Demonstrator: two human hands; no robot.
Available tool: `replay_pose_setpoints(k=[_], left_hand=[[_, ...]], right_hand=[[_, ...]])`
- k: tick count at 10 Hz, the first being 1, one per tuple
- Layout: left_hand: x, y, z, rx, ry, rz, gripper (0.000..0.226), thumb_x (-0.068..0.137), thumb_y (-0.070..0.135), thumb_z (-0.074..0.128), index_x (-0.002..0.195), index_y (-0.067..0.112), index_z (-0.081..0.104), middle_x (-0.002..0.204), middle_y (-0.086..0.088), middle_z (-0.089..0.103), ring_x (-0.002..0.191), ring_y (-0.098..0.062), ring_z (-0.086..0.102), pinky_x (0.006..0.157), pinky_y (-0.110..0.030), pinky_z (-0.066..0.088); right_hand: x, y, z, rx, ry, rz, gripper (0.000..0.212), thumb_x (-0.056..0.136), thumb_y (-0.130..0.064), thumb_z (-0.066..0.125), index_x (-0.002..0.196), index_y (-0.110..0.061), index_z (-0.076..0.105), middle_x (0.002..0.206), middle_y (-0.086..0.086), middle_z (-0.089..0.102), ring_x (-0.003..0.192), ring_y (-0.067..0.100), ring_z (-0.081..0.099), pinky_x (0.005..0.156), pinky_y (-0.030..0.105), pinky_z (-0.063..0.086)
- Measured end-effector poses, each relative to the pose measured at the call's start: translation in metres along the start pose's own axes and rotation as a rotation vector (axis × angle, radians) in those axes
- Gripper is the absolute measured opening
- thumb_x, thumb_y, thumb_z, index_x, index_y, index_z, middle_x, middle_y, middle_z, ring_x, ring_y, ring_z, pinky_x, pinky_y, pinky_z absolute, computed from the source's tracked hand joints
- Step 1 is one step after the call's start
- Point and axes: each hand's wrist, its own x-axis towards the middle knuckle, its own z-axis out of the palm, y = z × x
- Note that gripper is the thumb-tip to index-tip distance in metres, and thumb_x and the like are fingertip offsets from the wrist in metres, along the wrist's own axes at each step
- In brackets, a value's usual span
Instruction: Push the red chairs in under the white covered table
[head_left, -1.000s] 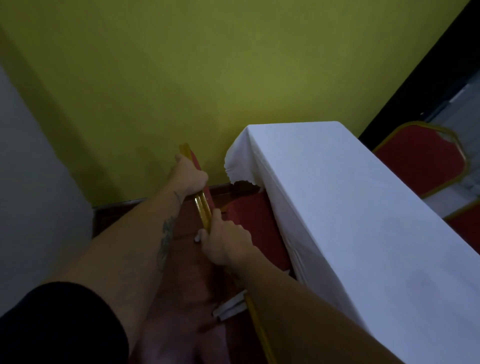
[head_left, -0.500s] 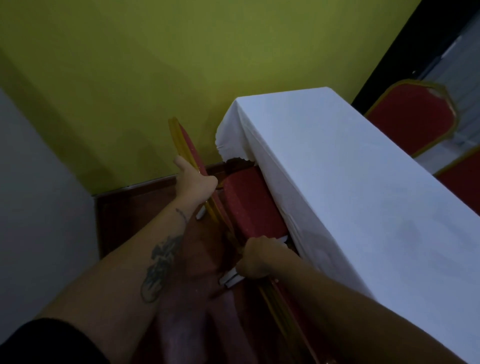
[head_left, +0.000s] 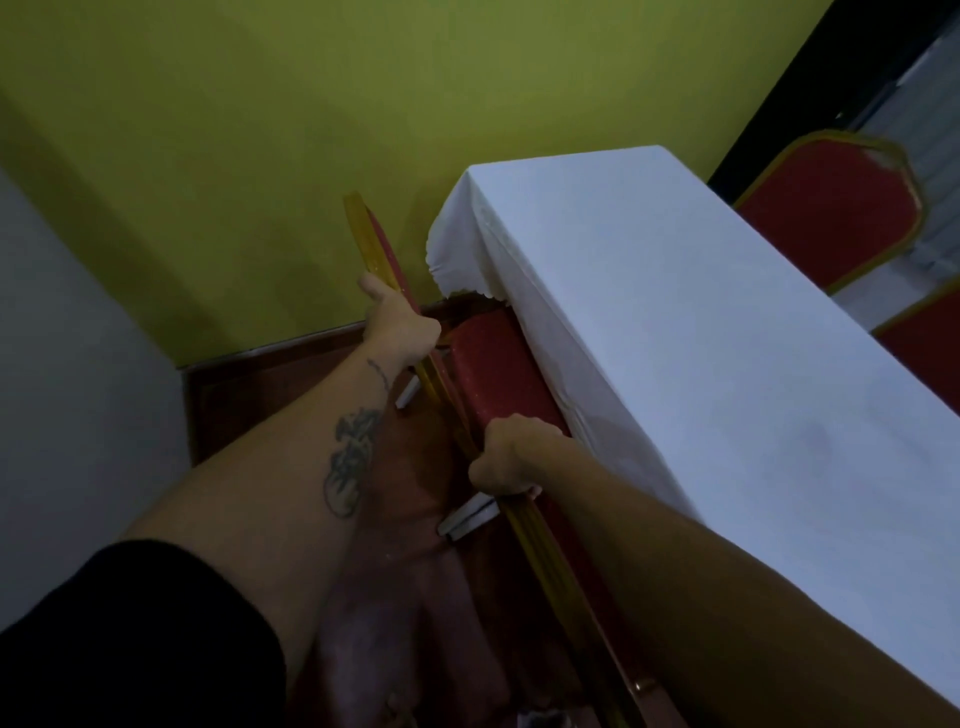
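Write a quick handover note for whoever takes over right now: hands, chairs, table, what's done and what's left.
Left hand grips the gold backrest frame of the near red chair; right hand grips the same frame lower down.
The seat sits partly under the white covered table, its edge beneath the cloth.
Left: finish pushing it in. Two more red chairs stand on the table's far side.

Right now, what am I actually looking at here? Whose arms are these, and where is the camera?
There is no machine: a person wears a camera on the head, looking down at their own bare arms. The left hand and right hand both grip the gold-framed back of a red chair, seen edge-on. Its red seat sits partly under the white covered table, whose top shows nothing on it. More red chairs stand on the table's far side, before a green wall.
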Motion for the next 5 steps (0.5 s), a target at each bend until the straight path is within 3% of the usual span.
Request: replay_pose_setpoints(k=[1, 2, 3, 4, 5], left_hand=[[0.008, 0.005, 0.004, 0.042, 0.001, 0.018, 0.114, 0.084, 0.001, 0.056, 0.152, 0.014, -0.034, 0.146, -0.020, 0.047, 0.110, -0.036, 0.065, 0.053, -0.029, 0.047], [0.016, 0.004, 0.008, 0.060, -0.010, -0.001, 0.113, 0.088, 0.001, 0.057, 0.152, 0.016, -0.035, 0.153, -0.021, 0.041, 0.117, -0.037, 0.062, 0.051, -0.028, 0.046], [0.007, 0.007, 0.006, 0.077, -0.018, -0.025, 0.110, 0.092, 0.005, 0.059, 0.153, 0.012, -0.031, 0.158, -0.022, 0.034, 0.128, -0.037, 0.055, 0.083, -0.035, 0.053], [-0.018, 0.009, 0.004, 0.167, -0.012, -0.015, 0.099, 0.090, 0.012, 0.064, 0.157, -0.003, -0.008, 0.158, -0.024, 0.035, 0.135, -0.041, 0.048, 0.097, -0.040, 0.049], [-0.041, 0.013, 0.002, 0.281, 0.004, 0.015, 0.067, 0.077, 0.019, 0.066, 0.134, -0.013, 0.048, 0.132, -0.025, 0.060, 0.112, -0.040, 0.064, 0.083, -0.043, 0.056]], right_hand=[[0.007, 0.004, -0.005, 0.025, 0.035, 0.010, 0.053, 0.095, -0.041, 0.058, 0.135, -0.006, 0.052, 0.113, 0.014, 0.058, 0.107, 0.035, 0.067, 0.097, 0.048, 0.056], [0.008, 0.008, -0.004, 0.007, 0.086, 0.004, 0.039, 0.094, -0.041, 0.057, 0.119, -0.011, 0.055, 0.100, 0.007, 0.056, 0.096, 0.031, 0.065, 0.086, 0.042, 0.055], [0.004, 0.010, 0.002, 0.012, 0.228, -0.013, 0.031, 0.091, -0.044, 0.058, 0.103, -0.016, 0.052, 0.096, 0.005, 0.055, 0.087, 0.027, 0.058, 0.075, 0.038, 0.045], [-0.004, 0.016, 0.012, 0.036, 0.406, -0.064, 0.041, 0.091, -0.054, 0.053, 0.103, -0.014, 0.058, 0.098, 0.006, 0.059, 0.089, 0.029, 0.059, 0.075, 0.039, 0.047], [-0.016, 0.034, 0.015, 0.102, 0.496, -0.087, 0.052, 0.090, -0.059, 0.047, 0.115, -0.016, 0.062, 0.111, 0.010, 0.064, 0.102, 0.033, 0.063, 0.085, 0.042, 0.052]])
